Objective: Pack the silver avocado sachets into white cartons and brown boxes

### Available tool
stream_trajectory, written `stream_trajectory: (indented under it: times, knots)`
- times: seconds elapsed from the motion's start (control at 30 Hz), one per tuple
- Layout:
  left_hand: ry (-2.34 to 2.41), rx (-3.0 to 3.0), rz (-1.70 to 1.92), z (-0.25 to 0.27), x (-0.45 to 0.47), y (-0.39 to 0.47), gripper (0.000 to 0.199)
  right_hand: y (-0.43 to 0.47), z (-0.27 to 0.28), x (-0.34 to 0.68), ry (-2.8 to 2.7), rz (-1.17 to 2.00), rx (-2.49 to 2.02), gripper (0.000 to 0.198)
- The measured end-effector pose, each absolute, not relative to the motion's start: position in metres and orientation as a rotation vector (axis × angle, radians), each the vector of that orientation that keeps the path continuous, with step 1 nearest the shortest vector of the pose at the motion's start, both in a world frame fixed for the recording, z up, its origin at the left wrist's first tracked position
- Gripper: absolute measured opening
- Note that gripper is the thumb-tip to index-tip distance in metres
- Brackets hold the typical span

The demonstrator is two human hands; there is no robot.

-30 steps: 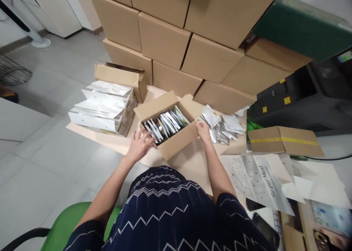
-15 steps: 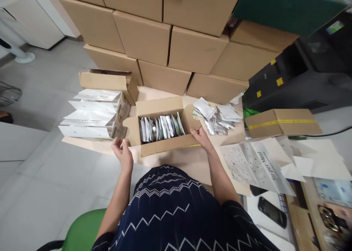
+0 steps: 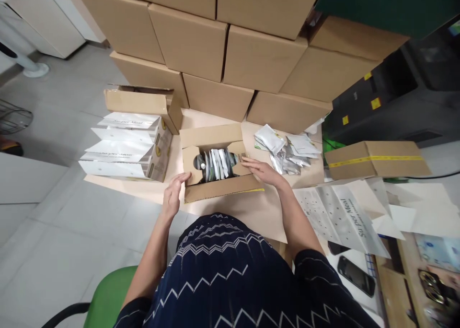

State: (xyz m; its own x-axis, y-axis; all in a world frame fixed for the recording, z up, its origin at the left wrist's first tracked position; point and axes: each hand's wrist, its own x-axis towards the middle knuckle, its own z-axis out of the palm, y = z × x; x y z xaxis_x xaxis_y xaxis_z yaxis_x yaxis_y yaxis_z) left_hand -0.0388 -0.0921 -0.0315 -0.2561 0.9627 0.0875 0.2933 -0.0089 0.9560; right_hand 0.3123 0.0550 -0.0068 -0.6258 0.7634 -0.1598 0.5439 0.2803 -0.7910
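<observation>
A small cardboard box [image 3: 223, 189] stands on the table in front of me, with a row of upright sachets [image 3: 218, 163] inside. Both notched end flaps lie folded inward over the ends of the row, while the long flaps stay up. My left hand [image 3: 174, 193], fingers extended, rests at the left end flap [image 3: 191, 170]. On the right end flap [image 3: 237, 150] lie the outstretched fingers of my right hand [image 3: 265, 171]. Neither hand grasps anything. Loose sachets [image 3: 287, 148] form a pile to the box's right.
Large cartons [image 3: 219, 95] are stacked along the table's back. To the left stand white printed boxes [image 3: 122, 148] beside an opened carton [image 3: 138, 102]. Printed sheets [image 3: 341, 217], a phone [image 3: 356, 276] and a taped carton [image 3: 377, 160] are at the right. A green chair [image 3: 111, 294] is at lower left.
Both end flaps, spread outward before, have been folded in over the sachets. My left hand has moved right to the box and uncurled; the right hand has flattened on its flap.
</observation>
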Motion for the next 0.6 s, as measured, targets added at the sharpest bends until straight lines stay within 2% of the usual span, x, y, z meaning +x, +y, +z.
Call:
stream_trajectory:
  times: [0.17, 0.27, 0.37, 0.43, 0.6]
  knots:
    - [1.533, 1.771, 0.871, -0.022, -0.064, -0.082, 0.041, 0.057, -0.018, 0.319, -2.431, 1.218, -1.184, 0.064]
    - [1.500, 1.871, 0.726, -0.021, -0.073, -0.080, 0.053, 0.052, -0.024, 0.325, -2.492, 1.242, -1.155, 0.079]
    - [1.460, 1.930, 0.645, -0.020, -0.074, -0.083, 0.069, 0.048, -0.026, 0.328, -2.464, 1.285, -1.083, 0.074]
    - [1.448, 1.943, 0.623, -0.020, -0.073, -0.086, 0.071, 0.047, -0.026, 0.329, -2.415, 1.311, -1.025, 0.066]
    - [1.485, 1.884, 0.641, -0.021, -0.069, -0.089, 0.049, 0.051, -0.023, 0.326, -2.248, 1.422, -1.020, 0.055]
